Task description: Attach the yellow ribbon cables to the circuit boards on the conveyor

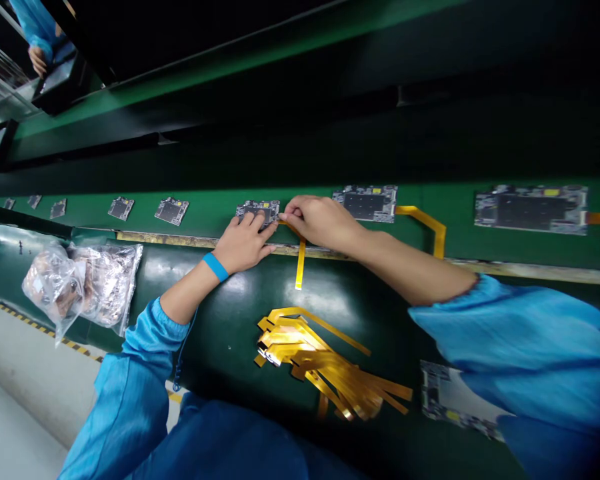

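A small circuit board [258, 209] lies on the green conveyor belt [205, 203]. My left hand [243, 243] rests on its near edge with fingers stretched flat, holding it down. My right hand [319, 220] is closed in a pinch at the board's right end, gripping the top of a yellow flex cable [300, 263] that hangs down over the belt's metal edge. A blue strap [215, 267] sits on my left wrist, and both arms wear blue sleeves.
More boards lie along the belt: to the right, one with a flex cable attached [367, 202] and a larger one [530, 208]; to the left, several smaller ones [171, 210]. A pile of yellow flex cables [320, 360], clear plastic bags [80, 283] and a spare board [447, 400] lie on the dark bench. Another person stands far left [37, 33].
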### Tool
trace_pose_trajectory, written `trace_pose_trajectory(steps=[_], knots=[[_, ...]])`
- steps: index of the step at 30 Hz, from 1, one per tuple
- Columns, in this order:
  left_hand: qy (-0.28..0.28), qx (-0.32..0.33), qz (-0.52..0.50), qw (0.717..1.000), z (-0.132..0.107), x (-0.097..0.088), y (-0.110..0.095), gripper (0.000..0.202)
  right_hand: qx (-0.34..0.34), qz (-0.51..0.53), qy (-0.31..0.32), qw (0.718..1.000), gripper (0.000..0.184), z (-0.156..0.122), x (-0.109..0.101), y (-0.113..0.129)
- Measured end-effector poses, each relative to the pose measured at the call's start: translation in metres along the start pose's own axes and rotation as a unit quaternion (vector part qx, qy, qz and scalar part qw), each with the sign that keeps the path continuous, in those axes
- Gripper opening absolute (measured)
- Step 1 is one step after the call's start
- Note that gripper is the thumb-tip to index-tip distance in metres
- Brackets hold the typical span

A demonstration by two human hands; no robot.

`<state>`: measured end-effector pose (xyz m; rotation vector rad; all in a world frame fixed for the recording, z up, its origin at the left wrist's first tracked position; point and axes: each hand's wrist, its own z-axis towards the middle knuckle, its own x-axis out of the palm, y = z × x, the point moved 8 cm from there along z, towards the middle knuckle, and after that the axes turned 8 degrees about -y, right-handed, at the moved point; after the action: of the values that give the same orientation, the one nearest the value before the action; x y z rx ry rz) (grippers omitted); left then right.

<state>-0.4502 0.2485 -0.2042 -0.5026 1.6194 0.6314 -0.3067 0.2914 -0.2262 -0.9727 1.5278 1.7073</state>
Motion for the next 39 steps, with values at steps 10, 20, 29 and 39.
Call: trace_pose_trajectory(steps=[10,20,29,39], knots=[[-0.055,0.002,-0.113,0.992,-0.003,0.001,0.011,0.052,-0.183,0.125,0.154,0.963,0.023,-0.111,-0.011,0.043],[-0.162,-0.068,-0.170,0.970,-0.040,-0.011,0.067,0.044,-0.210,0.093,0.255,0.939,0.012,-0.145,0.029,0.078],[-0.175,-0.251,-0.141,0.942,-0.074,-0.011,0.155,0.028,-0.115,0.241,0.260,0.928,0.027,-0.130,0.018,0.069],[-0.043,-0.282,-0.093,0.954,-0.056,0.001,0.165,0.013,-0.025,0.276,0.122,0.953,0.047,-0.053,0.009,0.065]])
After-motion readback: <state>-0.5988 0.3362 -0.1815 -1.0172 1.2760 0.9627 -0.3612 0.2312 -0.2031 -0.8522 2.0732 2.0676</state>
